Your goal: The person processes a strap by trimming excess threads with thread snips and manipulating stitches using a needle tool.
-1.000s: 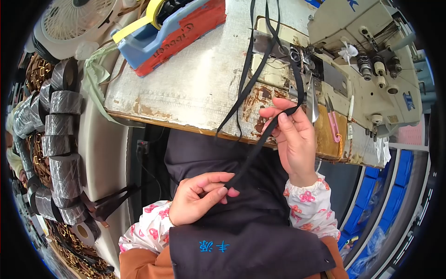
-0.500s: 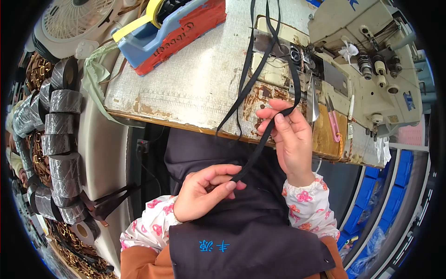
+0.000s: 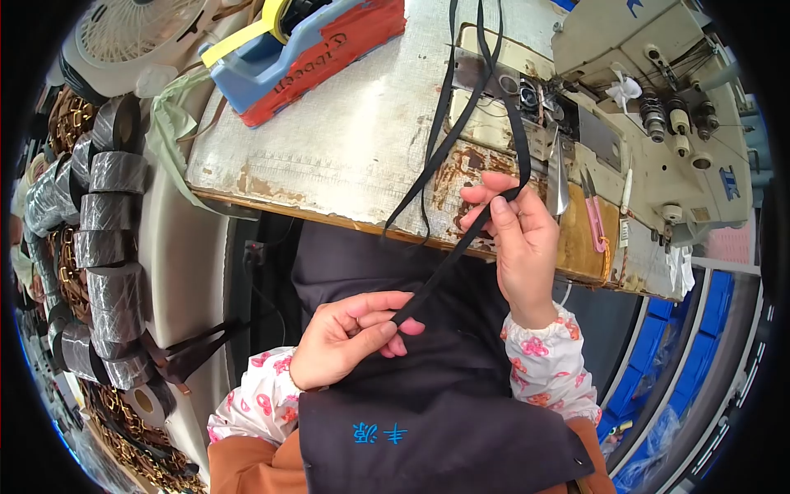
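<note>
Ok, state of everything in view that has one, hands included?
Left hand: closed on strap's lower part
Right hand: pinching strap higher up
Black strap: nearly straight between the hands
Yellow tape: end pulled out over dispenser
Tape dispenser: on the tabletop
Tabletop: worn, stained
Pink-handled snips: lying down, unheld
Gray rolls: plastic-wrapped
Fan: running or off, can't tell
</note>
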Tool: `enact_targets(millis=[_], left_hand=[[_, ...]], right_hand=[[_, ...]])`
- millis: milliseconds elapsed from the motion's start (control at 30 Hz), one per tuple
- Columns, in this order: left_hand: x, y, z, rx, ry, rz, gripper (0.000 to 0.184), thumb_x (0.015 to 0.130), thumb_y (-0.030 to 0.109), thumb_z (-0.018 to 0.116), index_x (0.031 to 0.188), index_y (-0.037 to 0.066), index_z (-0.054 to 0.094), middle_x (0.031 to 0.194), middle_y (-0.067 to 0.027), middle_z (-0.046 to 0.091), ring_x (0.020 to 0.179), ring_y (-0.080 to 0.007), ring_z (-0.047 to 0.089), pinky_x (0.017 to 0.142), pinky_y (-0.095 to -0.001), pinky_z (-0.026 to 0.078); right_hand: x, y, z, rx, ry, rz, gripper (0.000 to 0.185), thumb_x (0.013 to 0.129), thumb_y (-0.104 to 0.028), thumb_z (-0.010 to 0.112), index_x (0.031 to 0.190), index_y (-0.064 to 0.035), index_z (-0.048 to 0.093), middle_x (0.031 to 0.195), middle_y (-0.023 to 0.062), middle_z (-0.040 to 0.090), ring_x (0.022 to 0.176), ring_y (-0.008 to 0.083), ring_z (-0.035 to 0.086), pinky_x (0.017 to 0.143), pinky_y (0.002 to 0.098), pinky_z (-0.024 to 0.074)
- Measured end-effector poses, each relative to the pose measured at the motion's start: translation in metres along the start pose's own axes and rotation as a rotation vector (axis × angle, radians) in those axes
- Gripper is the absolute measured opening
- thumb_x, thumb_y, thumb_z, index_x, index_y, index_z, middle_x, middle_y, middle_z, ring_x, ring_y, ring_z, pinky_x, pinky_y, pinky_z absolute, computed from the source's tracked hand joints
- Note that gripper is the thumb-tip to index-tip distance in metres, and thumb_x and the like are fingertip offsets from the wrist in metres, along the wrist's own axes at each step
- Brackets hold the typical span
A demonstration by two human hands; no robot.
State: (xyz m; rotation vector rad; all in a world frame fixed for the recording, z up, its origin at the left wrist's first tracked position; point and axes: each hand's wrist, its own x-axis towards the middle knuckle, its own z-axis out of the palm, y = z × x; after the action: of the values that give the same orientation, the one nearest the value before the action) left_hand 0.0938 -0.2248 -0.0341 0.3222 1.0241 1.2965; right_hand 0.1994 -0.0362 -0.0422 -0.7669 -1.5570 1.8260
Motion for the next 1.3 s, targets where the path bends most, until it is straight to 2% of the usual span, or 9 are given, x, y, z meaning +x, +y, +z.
enact_targets(millis=[467,600,667,800,867,1133,1200,1267,1300], left_hand=[[0.016,0.002,0.009,0.033,-0.003,-0.059,0.031,0.085,0.004,0.045,0.116,-0.002,0.043,0.094,-0.0097,0.06,0.073,-0.0067,0.054,0.067,-0.0196,0.046],[0.018,0.005,0.009,-0.019,-0.017,-0.032,0.03,0.086,0.004,0.044,0.116,-0.002,0.043,0.096,-0.0104,0.059,0.073,-0.0075,0.054,0.067,-0.0206,0.046],[0.016,0.005,0.007,-0.034,-0.022,-0.009,0.031,0.086,0.004,0.043,0.117,-0.002,0.042,0.098,-0.0112,0.058,0.075,-0.0081,0.054,0.068,-0.0215,0.046],[0.013,0.008,0.005,-0.137,-0.067,0.013,0.036,0.086,0.001,0.04,0.122,-0.002,0.035,0.108,-0.0143,0.053,0.083,-0.0114,0.054,0.075,-0.0245,0.046],[0.012,0.009,0.005,-0.151,-0.087,0.001,0.038,0.086,0.0,0.039,0.124,-0.001,0.033,0.11,-0.0151,0.051,0.086,-0.0127,0.054,0.077,-0.0253,0.045],[0.008,0.006,0.01,-0.173,-0.064,0.023,0.039,0.086,-0.001,0.038,0.125,-0.001,0.032,0.112,-0.0157,0.05,0.093,-0.0154,0.054,0.079,-0.0263,0.045],[0.009,0.005,0.01,-0.176,-0.059,0.019,0.039,0.086,-0.001,0.038,0.125,-0.001,0.032,0.112,-0.0156,0.05,0.093,-0.0155,0.054,0.079,-0.0262,0.045],[0.009,0.005,0.01,-0.18,-0.04,0.018,0.039,0.086,-0.001,0.038,0.124,-0.001,0.032,0.112,-0.0154,0.05,0.093,-0.0156,0.054,0.079,-0.0262,0.044],[0.009,0.005,0.01,-0.163,-0.034,0.007,0.039,0.086,-0.001,0.039,0.124,-0.001,0.032,0.112,-0.0154,0.05,0.093,-0.0155,0.054,0.079,-0.0261,0.044]], right_hand=[[-0.006,-0.005,0.003,-0.174,-0.064,-0.073,0.023,0.087,-0.005,0.042,0.107,0.0035,0.048,0.089,0.0105,0.059,0.072,0.011,0.057,0.064,0.0216,0.0456],[-0.019,-0.032,-0.03,-0.512,0.193,-0.323,0.025,0.08,0.0,0.051,0.104,0.0031,0.05,0.089,0.0091,0.059,0.073,0.0139,0.057,0.068,0.0232,0.0451],[-0.018,-0.035,-0.07,-0.979,0.305,-0.53,0.021,0.078,-0.001,0.054,0.098,0.0029,0.053,0.088,0.0105,0.059,0.076,0.018,0.057,0.07,0.0268,0.0447],[-0.016,-0.043,-0.108,-1.31,0.339,-0.558,0.018,0.075,-0.004,0.058,0.091,0.003,0.055,0.091,0.0146,0.055,0.083,0.0257,0.054,0.074,0.0311,0.0418],[-0.015,-0.032,-0.125,-1.506,0.246,-0.369,0.018,0.077,-0.006,0.056,0.093,0.0023,0.055,0.09,0.0147,0.054,0.081,0.0271,0.053,0.073,0.0322,0.0413],[-0.014,-0.036,-0.135,-1.44,0.272,-0.324,0.013,0.078,-0.003,0.05,0.089,0.0027,0.054,0.076,0.0147,0.051,0.069,0.0268,0.053,0.062,0.0327,0.0416],[-0.026,-0.035,-0.121,-1.361,0.332,-0.241,0.01,0.08,-0.002,0.047,0.087,0.0022,0.053,0.074,0.013,0.053,0.066,0.0209,0.054,0.059,0.0298,0.0408],[-0.043,-0.039,-0.093,-0.773,0.374,-0.21,0.011,0.085,-0.005,0.044,0.091,0.0027,0.048,0.084,0.0103,0.056,0.064,0.01,0.054,0.06,0.0229,0.0426],[-0.051,-0.041,-0.07,-0.593,0.305,-0.27,0.011,0.085,-0.004,0.042,0.094,0.0023,0.043,0.085,0.0127,0.055,0.065,0.0117,0.054,0.062,0.0235,0.044]])
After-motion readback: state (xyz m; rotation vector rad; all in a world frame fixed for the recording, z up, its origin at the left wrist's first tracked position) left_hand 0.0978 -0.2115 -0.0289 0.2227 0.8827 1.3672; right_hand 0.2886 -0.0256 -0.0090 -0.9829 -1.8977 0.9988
